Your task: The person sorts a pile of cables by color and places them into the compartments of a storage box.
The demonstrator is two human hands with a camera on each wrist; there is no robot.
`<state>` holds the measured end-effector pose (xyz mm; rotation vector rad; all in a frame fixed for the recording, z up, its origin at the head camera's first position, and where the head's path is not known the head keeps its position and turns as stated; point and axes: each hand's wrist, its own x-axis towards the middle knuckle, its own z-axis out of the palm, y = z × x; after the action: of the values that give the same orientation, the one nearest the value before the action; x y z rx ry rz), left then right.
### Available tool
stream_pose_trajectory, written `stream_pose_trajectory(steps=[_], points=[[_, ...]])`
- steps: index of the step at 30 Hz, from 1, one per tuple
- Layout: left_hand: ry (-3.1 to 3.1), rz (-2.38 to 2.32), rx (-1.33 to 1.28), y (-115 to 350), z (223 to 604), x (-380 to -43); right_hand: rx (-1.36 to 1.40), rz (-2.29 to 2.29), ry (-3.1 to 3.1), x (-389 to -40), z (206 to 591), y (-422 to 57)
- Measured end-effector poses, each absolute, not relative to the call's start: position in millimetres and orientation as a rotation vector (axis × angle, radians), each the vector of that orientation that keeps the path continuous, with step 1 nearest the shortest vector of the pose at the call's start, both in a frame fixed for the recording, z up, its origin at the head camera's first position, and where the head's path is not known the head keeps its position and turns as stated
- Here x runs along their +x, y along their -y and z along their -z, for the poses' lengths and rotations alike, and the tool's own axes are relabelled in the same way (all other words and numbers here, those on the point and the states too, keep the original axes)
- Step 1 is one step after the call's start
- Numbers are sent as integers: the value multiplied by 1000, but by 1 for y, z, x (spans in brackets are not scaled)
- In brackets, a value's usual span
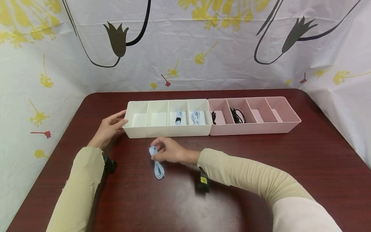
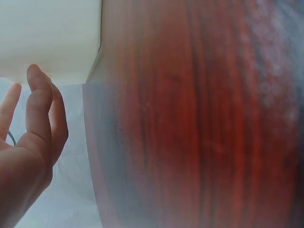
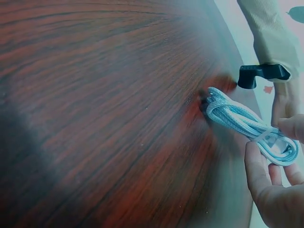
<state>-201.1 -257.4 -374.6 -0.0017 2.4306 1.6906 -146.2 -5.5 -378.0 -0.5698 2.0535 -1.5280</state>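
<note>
My right hand (image 1: 169, 150) pinches a coiled light-blue cable (image 1: 159, 169) near its upper end, in front of the white divided box (image 1: 168, 131). In the right wrist view the cable (image 3: 232, 114) is a long bundle with a pale tie round it, held between thumb and fingers. At the box's left end rests my left hand (image 1: 108, 128), its fingertips against the end wall. The left wrist view shows those fingers (image 2: 39, 104) gently bent at the white wall. Two more light-blue cable bundles lie in the box: one with a black band (image 1: 178, 117), another with a pale tie (image 1: 195, 118).
A pink divided box (image 1: 252, 128) stands end to end with the white one, on its right. Black cables (image 1: 238, 116) lie in its two left compartments. Both boxes sit toward the back of the dark red wooden table (image 1: 139, 206), before a patterned white cloth (image 1: 139, 77).
</note>
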Motion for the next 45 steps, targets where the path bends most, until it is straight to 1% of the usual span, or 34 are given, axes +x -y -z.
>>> stream_pose_trajectory(steps=[11,26,36,45], points=[[-2441,-1688,12,256,374,-200,-558,1487,-2100,-146,369,-5],[-2455,-1673,15,257,375,-200,-561,1548,-2088,-148,363,-11],[-2445,-1693,21,257,375,-200,-637,1502,-2085,-151,348,-16],[-2447,-1689,24,257,375,-200,-653,1523,-2056,-156,342,-20]])
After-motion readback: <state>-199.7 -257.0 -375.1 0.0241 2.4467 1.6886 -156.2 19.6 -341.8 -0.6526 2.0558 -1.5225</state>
